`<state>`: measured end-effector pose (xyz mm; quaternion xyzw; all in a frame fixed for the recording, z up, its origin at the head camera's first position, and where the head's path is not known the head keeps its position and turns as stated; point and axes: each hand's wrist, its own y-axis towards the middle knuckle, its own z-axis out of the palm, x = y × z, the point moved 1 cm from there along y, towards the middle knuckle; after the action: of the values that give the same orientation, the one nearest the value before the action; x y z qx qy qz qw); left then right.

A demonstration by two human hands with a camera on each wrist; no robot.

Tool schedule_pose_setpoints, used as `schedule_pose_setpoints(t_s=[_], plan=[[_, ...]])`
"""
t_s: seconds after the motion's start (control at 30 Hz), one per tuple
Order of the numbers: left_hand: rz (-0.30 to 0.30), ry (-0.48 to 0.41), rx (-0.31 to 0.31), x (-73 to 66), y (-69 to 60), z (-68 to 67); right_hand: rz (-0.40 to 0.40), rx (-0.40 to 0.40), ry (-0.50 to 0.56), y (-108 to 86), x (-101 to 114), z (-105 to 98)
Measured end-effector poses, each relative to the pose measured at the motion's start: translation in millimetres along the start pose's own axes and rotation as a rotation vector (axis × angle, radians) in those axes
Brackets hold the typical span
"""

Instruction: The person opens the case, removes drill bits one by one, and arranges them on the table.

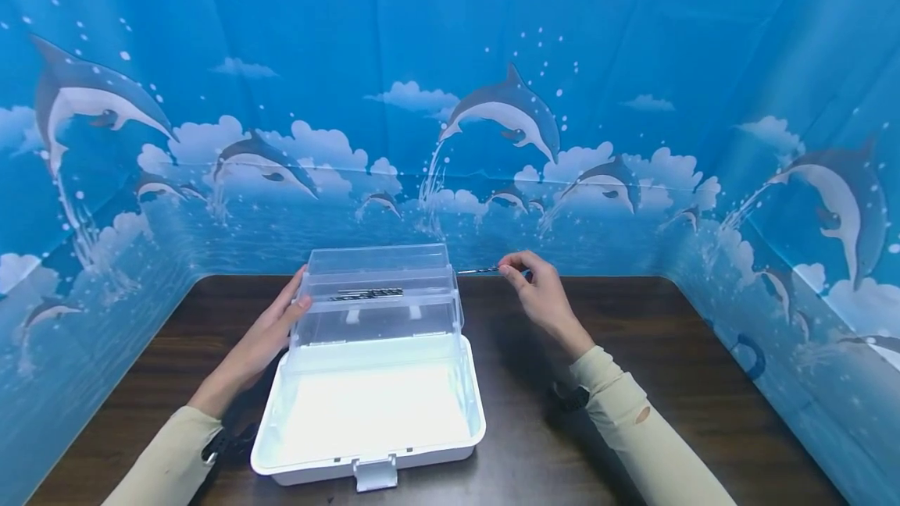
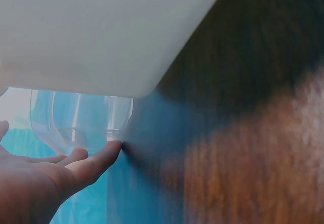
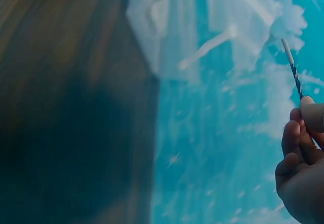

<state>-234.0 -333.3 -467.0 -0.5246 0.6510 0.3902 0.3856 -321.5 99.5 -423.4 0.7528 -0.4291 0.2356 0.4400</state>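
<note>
A white storage box (image 1: 366,461) with a raised clear lid (image 1: 380,260) stands before me. Several dark twist drill bits (image 1: 369,294) lie in a clear compartment of the raised part. Against the left side of this clear part rests my left hand (image 1: 263,338), its fingers fairly straight. In the left wrist view, the left hand (image 2: 55,178) has a fingertip near the clear plastic (image 2: 86,120). Just right of the lid, my right hand (image 1: 544,299) pinches a drill bit (image 1: 478,271) between thumb and fingers. The bit (image 3: 295,77) tilts upward in the right wrist view.
The box stands on a dark wooden table (image 1: 675,381). A latch (image 1: 376,473) hangs at its front edge. Behind and at both sides rises a blue dolphin-print curtain (image 1: 394,45). A dark strap (image 1: 569,397) sits around my right wrist.
</note>
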Motion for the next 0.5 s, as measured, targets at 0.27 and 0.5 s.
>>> schedule_pose_setpoints(t_s=[0.27,0.5], plan=[[0.003,-0.001,-0.002,1.4,2.3,-1.6,0.105,0.059,-0.004,-2.2,-51.2,-2.4],[0.005,-0.01,0.005,3.2,2.6,0.6,0.173,0.162,-0.069,-6.2,-82.2,5.7]])
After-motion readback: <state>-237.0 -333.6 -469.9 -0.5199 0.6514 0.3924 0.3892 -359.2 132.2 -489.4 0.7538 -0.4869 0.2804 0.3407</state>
